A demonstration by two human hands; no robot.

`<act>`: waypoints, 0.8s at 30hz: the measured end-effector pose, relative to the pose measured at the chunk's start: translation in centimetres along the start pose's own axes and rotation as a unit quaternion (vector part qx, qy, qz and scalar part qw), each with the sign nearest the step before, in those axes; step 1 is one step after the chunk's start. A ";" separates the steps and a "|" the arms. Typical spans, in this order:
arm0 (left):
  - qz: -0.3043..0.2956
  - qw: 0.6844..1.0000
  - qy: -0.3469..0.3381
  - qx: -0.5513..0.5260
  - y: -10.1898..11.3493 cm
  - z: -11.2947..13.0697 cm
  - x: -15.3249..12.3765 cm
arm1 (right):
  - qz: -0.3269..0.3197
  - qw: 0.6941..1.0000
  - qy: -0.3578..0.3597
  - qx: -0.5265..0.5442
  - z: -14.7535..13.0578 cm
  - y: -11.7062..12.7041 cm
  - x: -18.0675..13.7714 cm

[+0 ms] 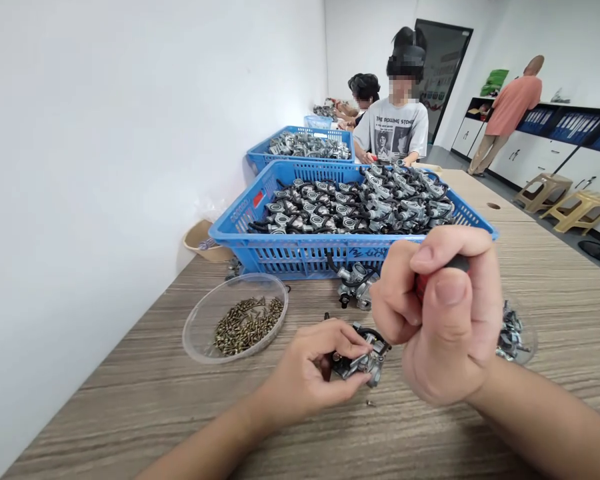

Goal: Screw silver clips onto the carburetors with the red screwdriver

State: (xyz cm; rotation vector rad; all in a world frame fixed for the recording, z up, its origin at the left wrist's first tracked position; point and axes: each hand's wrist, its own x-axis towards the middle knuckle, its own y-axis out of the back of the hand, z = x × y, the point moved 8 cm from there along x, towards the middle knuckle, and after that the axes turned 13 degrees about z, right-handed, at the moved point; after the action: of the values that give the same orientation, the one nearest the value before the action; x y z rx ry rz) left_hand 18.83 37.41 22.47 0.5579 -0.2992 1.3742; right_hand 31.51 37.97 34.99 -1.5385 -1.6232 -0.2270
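My left hand is closed around a small metal carburetor with a black hose, holding it at the table with thumb and fingertips. Close to the camera, my right hand makes a fist around a screwdriver. Only parts of its red and black handle show; its shaft and tip are hidden. One loose screw lies on the wood just below the carburetor. Another carburetor rests behind, against the crate. To the left, a clear plastic bowl holds many brass-coloured screws.
A blue crate full of carburetors stands ahead, with a second blue crate behind it. A clear tub of metal parts sits right, partly hidden by my hand. A white wall borders the left. Three other people are farther back.
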 end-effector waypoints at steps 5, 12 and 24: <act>0.023 1.000 -0.002 -0.014 0.1 0.0 -0.2 | -0.015 1.000 -0.009 0.002 1.2 0.0 -0.5; 0.016 0.999 -0.014 -0.036 0.0 -0.2 -0.3 | -0.025 0.998 -0.049 -0.016 2.0 0.2 -0.2; 0.013 0.998 -0.008 -0.054 -0.2 -0.5 -0.6 | -0.029 0.998 -0.063 -0.004 2.7 0.2 -0.3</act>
State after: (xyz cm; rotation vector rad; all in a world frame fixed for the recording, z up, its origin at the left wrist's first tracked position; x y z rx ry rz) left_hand 18.88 37.17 21.75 0.4775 -0.3932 1.3698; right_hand 30.48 39.54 33.07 -1.5395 -1.7686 -0.1705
